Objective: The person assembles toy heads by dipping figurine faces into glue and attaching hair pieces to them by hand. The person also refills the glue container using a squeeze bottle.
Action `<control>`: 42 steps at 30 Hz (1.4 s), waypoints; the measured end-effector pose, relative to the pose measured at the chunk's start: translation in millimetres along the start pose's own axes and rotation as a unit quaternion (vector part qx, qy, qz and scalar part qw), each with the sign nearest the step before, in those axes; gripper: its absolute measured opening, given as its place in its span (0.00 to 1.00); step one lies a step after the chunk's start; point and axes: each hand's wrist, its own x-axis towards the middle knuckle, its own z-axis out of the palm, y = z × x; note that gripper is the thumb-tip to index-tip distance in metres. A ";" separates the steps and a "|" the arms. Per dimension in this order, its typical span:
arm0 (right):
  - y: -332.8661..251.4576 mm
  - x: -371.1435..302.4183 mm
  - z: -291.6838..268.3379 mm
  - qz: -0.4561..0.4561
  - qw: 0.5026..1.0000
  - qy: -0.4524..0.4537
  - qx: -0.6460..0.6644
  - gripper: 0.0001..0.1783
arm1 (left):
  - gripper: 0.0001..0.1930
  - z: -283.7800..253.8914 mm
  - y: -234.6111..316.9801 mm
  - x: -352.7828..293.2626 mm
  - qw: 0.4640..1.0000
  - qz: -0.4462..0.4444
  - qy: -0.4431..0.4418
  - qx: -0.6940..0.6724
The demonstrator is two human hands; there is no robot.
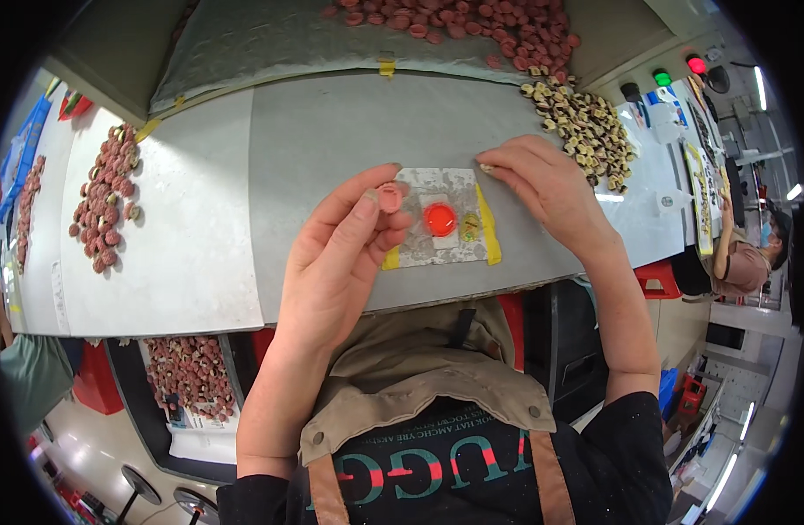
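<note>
Head view, left hand: my left hand (340, 254) pinches a small pink round piece (389, 198) between thumb and fingertips.
Head view, right hand: my right hand (546, 188) lies flat, fingers together, pressing the top right corner of the grey fixture plate (419, 249); I see nothing held in it.
Between the hands: a bright orange disc (439, 219) sits on the plate, just right of the pinched piece.
Beyond the right hand: a heap of tan pieces (586, 127).
Far left of the grip: a pile of pink pieces (104, 197).
</note>
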 end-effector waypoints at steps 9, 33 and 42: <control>-49.0 2.9 0.2 0.059 0.992 -0.011 0.108 0.09 | 0.18 -7.3 -3.7 -1.3 0.999 0.001 -0.018 -0.043; -55.5 -1.3 26.0 -0.018 0.998 0.015 0.056 0.12 | 0.16 -9.7 -5.6 0.9 0.998 0.015 -0.021 -0.054; -75.1 1.4 20.0 0.083 0.938 0.101 0.321 0.10 | 0.15 -3.9 0.0 -0.2 0.999 -0.020 -0.008 -0.045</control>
